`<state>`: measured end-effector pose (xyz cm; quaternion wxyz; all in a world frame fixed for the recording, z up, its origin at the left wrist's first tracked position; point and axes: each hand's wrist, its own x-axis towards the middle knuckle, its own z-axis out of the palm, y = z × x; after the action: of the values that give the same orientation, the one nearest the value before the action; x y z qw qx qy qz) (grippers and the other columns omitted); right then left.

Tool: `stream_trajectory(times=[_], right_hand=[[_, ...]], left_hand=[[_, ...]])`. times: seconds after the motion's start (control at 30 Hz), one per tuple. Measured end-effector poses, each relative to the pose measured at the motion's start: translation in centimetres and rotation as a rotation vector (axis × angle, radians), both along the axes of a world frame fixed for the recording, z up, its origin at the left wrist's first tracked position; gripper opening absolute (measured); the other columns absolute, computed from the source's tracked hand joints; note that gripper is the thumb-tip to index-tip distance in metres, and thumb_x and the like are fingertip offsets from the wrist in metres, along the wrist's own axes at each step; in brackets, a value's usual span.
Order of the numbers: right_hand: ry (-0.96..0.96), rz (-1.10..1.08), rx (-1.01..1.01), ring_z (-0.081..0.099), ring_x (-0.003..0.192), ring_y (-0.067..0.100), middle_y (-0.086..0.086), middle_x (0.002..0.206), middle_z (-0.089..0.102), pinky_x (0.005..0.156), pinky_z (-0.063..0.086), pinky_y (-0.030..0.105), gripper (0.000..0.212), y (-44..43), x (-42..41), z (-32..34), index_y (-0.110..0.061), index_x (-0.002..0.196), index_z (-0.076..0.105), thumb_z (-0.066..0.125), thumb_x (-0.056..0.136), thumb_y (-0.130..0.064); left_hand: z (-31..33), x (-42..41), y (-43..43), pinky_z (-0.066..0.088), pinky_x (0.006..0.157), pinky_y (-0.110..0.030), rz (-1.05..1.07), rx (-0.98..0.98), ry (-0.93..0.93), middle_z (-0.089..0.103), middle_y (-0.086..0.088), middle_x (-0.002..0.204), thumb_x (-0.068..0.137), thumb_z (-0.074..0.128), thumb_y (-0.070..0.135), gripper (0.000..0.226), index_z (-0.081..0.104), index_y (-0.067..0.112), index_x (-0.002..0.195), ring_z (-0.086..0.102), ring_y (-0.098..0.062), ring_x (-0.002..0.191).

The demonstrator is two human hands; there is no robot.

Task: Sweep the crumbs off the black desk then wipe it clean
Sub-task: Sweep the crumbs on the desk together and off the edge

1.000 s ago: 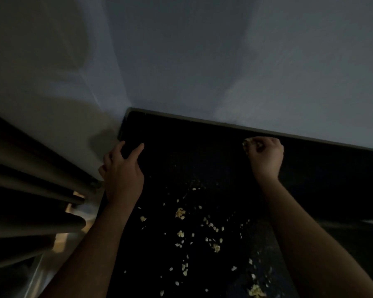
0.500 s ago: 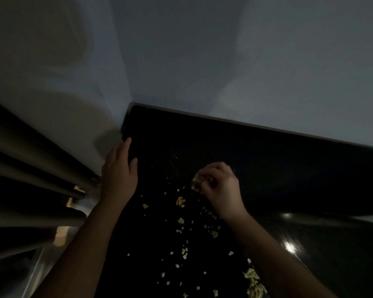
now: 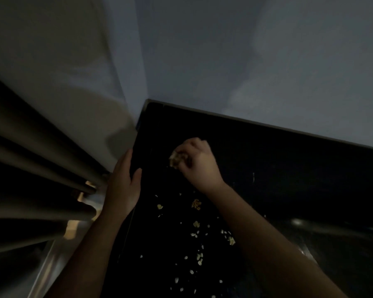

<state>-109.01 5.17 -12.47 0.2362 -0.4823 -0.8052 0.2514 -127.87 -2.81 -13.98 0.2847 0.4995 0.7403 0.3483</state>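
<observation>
Many crumbs (image 3: 196, 204) dot the desk (image 3: 289, 168); right hand (image 3: 199, 163) seemingly grips some.

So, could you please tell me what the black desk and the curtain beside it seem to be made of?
Black desk: smooth, glossy, maybe lacquered board or glass; it reflects light at right. Curtain: likely matte fabric, hanging in rounded folds; too dark for certainty.

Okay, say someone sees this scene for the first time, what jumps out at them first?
The pale crumbs scattered over the near left part of the black desk stand out most against its dark top. Next comes the right hand, curled round a pale wad near the desk's far left corner, while the left hand rests on the left edge.
</observation>
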Motion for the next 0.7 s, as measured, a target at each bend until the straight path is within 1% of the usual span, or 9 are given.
stream_trajectory(times=[0.1, 0.2, 0.23, 0.33, 0.43, 0.5, 0.57, 0.63, 0.7], right_hand=[[0.040, 0.204, -0.080, 0.049, 0.100, 0.019, 0.002, 0.113, 0.058, 0.088, 0.042, 0.026, 0.032, -4.0, 1.2, 0.2, -0.015, 0.110, 0.067, 0.058, 0.079, -0.016], [0.081, 0.236, -0.159, 0.050, 0.104, 0.014, -0.003, 0.113, 0.060, 0.091, 0.040, 0.018, 0.033, -5.4, 2.1, 0.7, -0.017, 0.109, 0.070, 0.060, 0.078, -0.007], [0.108, 0.210, -0.166, 0.051, 0.104, 0.014, -0.003, 0.112, 0.061, 0.091, 0.040, 0.016, 0.034, -4.9, 2.0, 1.0, -0.017, 0.107, 0.070, 0.059, 0.077, -0.005], [0.168, 0.073, -0.074, 0.057, 0.102, 0.019, 0.001, 0.108, 0.065, 0.091, 0.043, 0.020, 0.039, -1.4, -0.2, 2.5, -0.014, 0.106, 0.070, 0.060, 0.073, 0.004], [0.177, -0.102, 0.049, 0.060, 0.101, 0.028, 0.010, 0.108, 0.067, 0.092, 0.042, 0.025, 0.041, 3.3, -2.9, 2.1, -0.007, 0.106, 0.069, 0.060, 0.070, 0.009], [0.142, -0.203, 0.060, 0.059, 0.105, 0.031, 0.014, 0.112, 0.066, 0.093, 0.040, 0.026, 0.039, 5.6, -4.3, 1.2, -0.004, 0.111, 0.067, 0.060, 0.074, 0.008], [0.092, -0.244, 0.067, 0.057, 0.109, 0.032, 0.014, 0.115, 0.066, 0.095, 0.038, 0.025, 0.039, 6.9, -5.3, 0.1, -0.002, 0.116, 0.065, 0.058, 0.079, 0.007], [0.080, -0.224, 0.064, 0.057, 0.109, 0.030, 0.014, 0.115, 0.066, 0.096, 0.037, 0.022, 0.039, 7.1, -6.2, -0.3, -0.003, 0.116, 0.066, 0.056, 0.080, 0.008], [0.102, -0.120, 0.048, 0.060, 0.106, 0.027, 0.012, 0.111, 0.068, 0.093, 0.036, 0.015, 0.038, 6.2, -6.6, -0.2, -0.006, 0.112, 0.068, 0.056, 0.079, 0.008]], left_hand=[[0.4, -0.1, -0.7, 0.019, 0.101, -0.012, -0.014, -0.028, -0.028, 0.034, -0.009, 0.150, 0.096, 0.047, 0.005, 0.055, 0.027, 0.008, 0.148, 0.032, -0.018, 0.136], [0.7, -0.3, -1.6, 0.018, 0.099, -0.004, -0.036, -0.017, -0.051, 0.031, 0.008, 0.143, 0.097, 0.045, 0.008, 0.055, 0.025, 0.009, 0.149, 0.029, -0.002, 0.130], [0.8, -0.3, -1.7, 0.019, 0.098, -0.003, -0.045, -0.015, -0.078, 0.030, 0.011, 0.140, 0.098, 0.045, 0.007, 0.054, 0.026, 0.010, 0.148, 0.029, 0.001, 0.127], [0.5, -0.7, -1.7, 0.028, 0.103, -0.014, -0.079, -0.024, -0.151, 0.039, 0.003, 0.145, 0.099, 0.043, 0.010, 0.050, 0.030, 0.014, 0.147, 0.036, -0.005, 0.131], [0.6, -1.0, -1.4, 0.026, 0.090, 0.004, -0.069, -0.032, -0.202, 0.042, 0.010, 0.135, 0.099, 0.045, 0.008, 0.048, 0.033, 0.018, 0.144, 0.036, 0.014, 0.116], [0.9, -1.1, -1.4, 0.025, 0.082, 0.008, -0.068, -0.030, -0.243, 0.043, 0.020, 0.126, 0.098, 0.045, 0.007, 0.048, 0.031, 0.030, 0.138, 0.038, 0.027, 0.103], [0.9, -1.2, -1.3, 0.026, 0.078, 0.009, -0.079, -0.034, -0.290, 0.041, 0.030, 0.113, 0.098, 0.044, 0.005, 0.046, 0.030, 0.043, 0.121, 0.037, 0.037, 0.092], [0.6, -1.4, -1.3, 0.026, 0.077, 0.010, -0.081, -0.046, -0.318, 0.037, 0.033, 0.111, 0.099, 0.044, 0.006, 0.046, 0.030, 0.043, 0.122, 0.037, 0.036, 0.092], [0.1, -1.7, -1.3, 0.026, 0.085, 0.008, -0.088, -0.057, -0.342, 0.037, 0.031, 0.117, 0.099, 0.044, 0.008, 0.047, 0.029, 0.035, 0.135, 0.034, 0.026, 0.105]])
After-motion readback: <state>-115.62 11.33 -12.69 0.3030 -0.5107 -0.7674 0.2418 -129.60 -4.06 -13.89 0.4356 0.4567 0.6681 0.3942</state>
